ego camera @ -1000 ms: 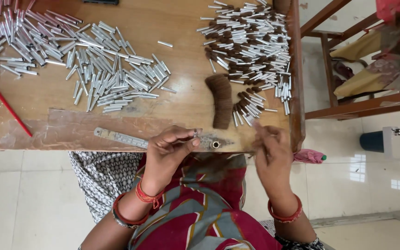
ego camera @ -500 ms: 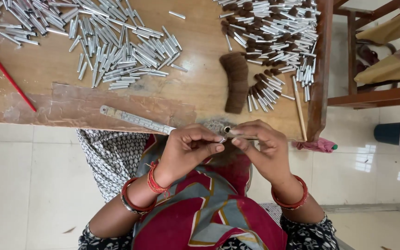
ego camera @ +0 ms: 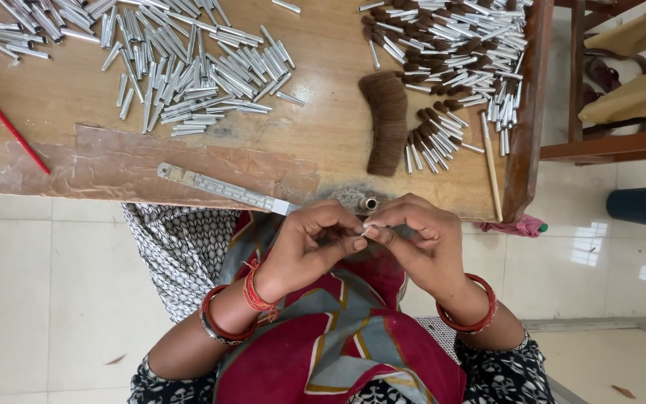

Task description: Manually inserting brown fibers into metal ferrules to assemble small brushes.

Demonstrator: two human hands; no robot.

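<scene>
Both hands meet just below the table edge, over the lap. The left hand (ego camera: 315,243) and right hand (ego camera: 413,239) pinch a small silver tube (ego camera: 368,231) between thumb and fingertips, fingers curled tight around it; only a glint of the tube shows, so whether brown hair is already in it is hard to tell. Held close to the body and near the eyes, probably because the piece is tiny and needs both hands to steady it.

Just above the hands, a short metal socket (ego camera: 368,203) sits upright in the table (ego camera: 323,142) edge, within easy reach. A steel ruler (ego camera: 226,187) lies slanted along the front edge, beside the left hand.

Stock is sorted by side: a loose heap of empty silver tubes (ego camera: 188,67) on the left half, a pile of tubes with brown tufts (ego camera: 450,52) on the right half, so plain and filled ones stay apart. A thick bundle of brown hair (ego camera: 386,120) lies between them, nearest the filled pile. A thin wooden stick (ego camera: 491,164) rests by the right rim; a red stick (ego camera: 5,123) lies far left.

No packages, labels or signs in view. A dark blue bin (ego camera: 629,203) stands on the tiled floor at right.
</scene>
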